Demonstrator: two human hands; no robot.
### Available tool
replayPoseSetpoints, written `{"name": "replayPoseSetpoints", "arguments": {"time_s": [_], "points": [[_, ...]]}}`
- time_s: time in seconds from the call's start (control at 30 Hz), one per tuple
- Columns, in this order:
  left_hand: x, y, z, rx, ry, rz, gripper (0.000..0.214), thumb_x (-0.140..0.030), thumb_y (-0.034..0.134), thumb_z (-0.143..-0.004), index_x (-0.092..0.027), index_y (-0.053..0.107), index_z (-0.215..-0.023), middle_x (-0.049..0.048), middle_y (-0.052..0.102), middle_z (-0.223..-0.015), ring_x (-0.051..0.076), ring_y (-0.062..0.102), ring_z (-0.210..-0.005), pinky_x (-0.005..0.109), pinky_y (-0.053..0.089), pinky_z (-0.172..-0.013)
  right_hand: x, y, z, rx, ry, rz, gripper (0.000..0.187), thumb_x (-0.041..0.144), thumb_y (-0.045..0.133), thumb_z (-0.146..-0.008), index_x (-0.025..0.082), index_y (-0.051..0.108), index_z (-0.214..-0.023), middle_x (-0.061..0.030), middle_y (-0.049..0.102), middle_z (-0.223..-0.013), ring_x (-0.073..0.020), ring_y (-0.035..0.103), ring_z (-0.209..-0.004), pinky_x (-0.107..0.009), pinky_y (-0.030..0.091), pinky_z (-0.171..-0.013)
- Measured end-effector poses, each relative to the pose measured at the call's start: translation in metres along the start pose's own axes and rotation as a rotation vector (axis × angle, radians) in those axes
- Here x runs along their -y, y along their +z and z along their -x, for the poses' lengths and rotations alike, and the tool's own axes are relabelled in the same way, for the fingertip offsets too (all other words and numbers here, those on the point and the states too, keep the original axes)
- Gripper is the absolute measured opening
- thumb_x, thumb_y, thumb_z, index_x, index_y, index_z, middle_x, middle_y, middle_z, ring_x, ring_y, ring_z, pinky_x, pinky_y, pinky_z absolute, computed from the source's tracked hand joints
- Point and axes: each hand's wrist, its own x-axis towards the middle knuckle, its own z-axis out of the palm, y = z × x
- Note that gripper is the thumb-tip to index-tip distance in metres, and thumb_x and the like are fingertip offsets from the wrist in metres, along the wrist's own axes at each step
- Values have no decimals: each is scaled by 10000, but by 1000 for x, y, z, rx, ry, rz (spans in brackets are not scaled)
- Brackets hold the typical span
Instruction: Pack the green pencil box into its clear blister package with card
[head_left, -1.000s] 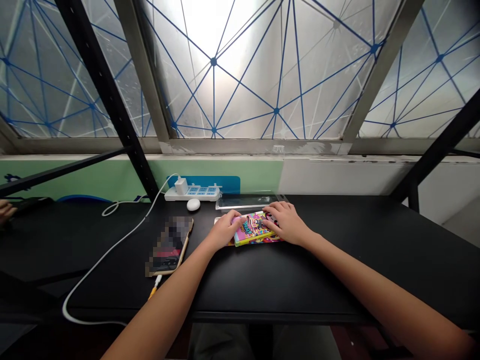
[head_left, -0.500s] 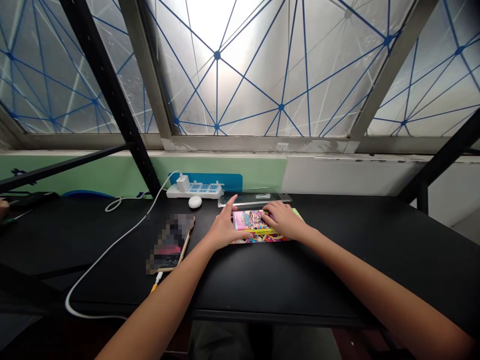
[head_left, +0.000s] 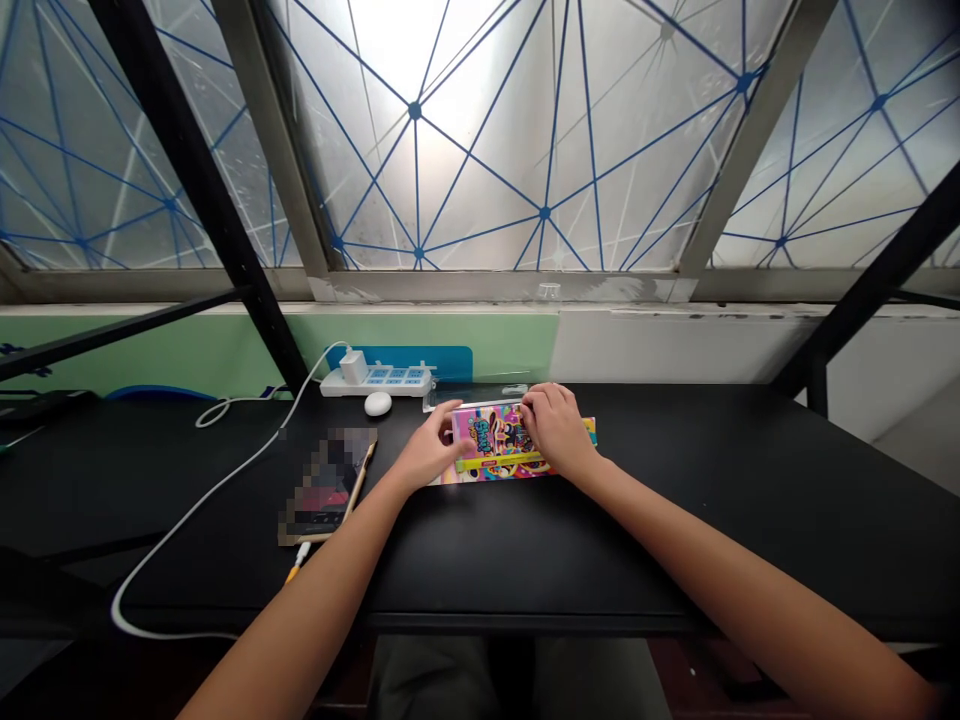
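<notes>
A flat, brightly printed pink packet point(head_left: 491, 430) with cartoon pictures and a yellow strip along its lower edge is between my hands. My left hand point(head_left: 433, 450) grips its left end, thumb at the front and fingers behind the far edge. My right hand point(head_left: 559, 430) is closed over the right part, with its fingertips curled at the top edge. Under the packet lies another colourful printed piece point(head_left: 517, 473), its front and right edges showing. The packet's front face is tilted toward me. My hands cover both of its ends.
A clear plastic case point(head_left: 480, 392) lies behind the packet. To the left are a phone point(head_left: 326, 490) on a cable, a white rounded case point(head_left: 378, 404) and a power strip point(head_left: 379, 380) with a white charger. A long white cable point(head_left: 214, 500) loops over the black desk point(head_left: 600, 580).
My left hand's raised, spread fingers have closed on the packet's left end. My right hand has drawn its fingers to the top edge. The packet now faces me more. The whole view shifted slightly.
</notes>
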Motion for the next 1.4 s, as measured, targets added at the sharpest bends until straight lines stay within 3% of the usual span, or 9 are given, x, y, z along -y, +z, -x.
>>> {"name": "replayPoseSetpoints", "arguments": {"time_s": [0.07,0.13,0.4,0.53,0.77,0.93,1.13,1.27,1.4], "points": [[2,-3,-3,-5,-41,122,877,-832,372,-843,-129,599,-1316,158,694,-1229,317,660,-1122,432,498,-987,0,-11,4,-94,-90,19,184,236,410,-1026,211,571,-940,-79,668,-981,-211,602,-971,-455,319,-1084],[2,-5,-5,-33,-102,121,866,-812,266,-887,-119,692,-1184,155,697,-1237,319,653,-1136,434,483,-1007,3,-27,9,-117,-205,42,187,252,433,-1029,215,572,-910,-47,677,-916,-183,610,-883,-461,294,-1106],[-3,-7,-5,-11,-111,-240,472,-578,635,-822,-232,747,-1123,55,534,-1483,330,601,-1209,419,459,-1041,41,-78,28,378,-504,-75,287,388,464,-1014,225,624,-838,-41,653,-826,-195,591,-780,-405,437,-941],[-4,-9,-3,10,-62,-330,453,-510,698,-779,-255,728,-1152,46,526,-1488,316,619,-1164,418,485,-1006,38,-74,30,588,-392,-192,433,582,628,-876,255,646,-1160,-117,651,-1189,-313,586,-1098,-482,429,-986],[-4,-9,-5,-16,-72,-268,485,-622,526,-897,-258,710,-1160,37,656,-1328,294,614,-1184,399,471,-1029,-14,-72,36,708,-102,-326,1070,664,804,-623,323,365,-1537,-118,350,-1599,-408,259,-1476,-605,234,-1177],[-1,-10,-4,-33,-127,-189,646,-705,316,-954,-251,664,-1253,62,658,-1322,303,587,-1240,427,427,-1075,-44,-74,33,803,18,-382,959,666,753,-689,280,438,-1508,-97,411,-1571,-374,320,-1461,-521,311,-1177],[0,-9,-4,-11,-152,-80,780,-780,240,-921,-217,638,-1286,83,703,-1233,295,633,-1173,398,483,-1007,-63,-59,23,494,312,-401,557,553,484,-949,250,538,-1413,-107,549,-1460,-328,532,-1313,-474,448,-1076],[-2,-8,-2,6,-111,-47,777,-776,237,-925,-208,551,-1352,95,672,-1283,287,624,-1190,398,475,-1024,-73,-48,26,596,334,-433,744,556,682,-821,238,452,-1454,-133,588,-1403,-327,596,-1230,-447,501,-1003],[-1,-7,-1,65,-73,-100,879,-694,649,-801,-225,352,-1483,141,556,-1418,299,582,-1252,408,466,-1042,-83,-41,31,619,337,-469,1030,541,812,-677,212,333,-1526,-168,511,-1474,-335,555,-1282,-456,465,-1053]]}}
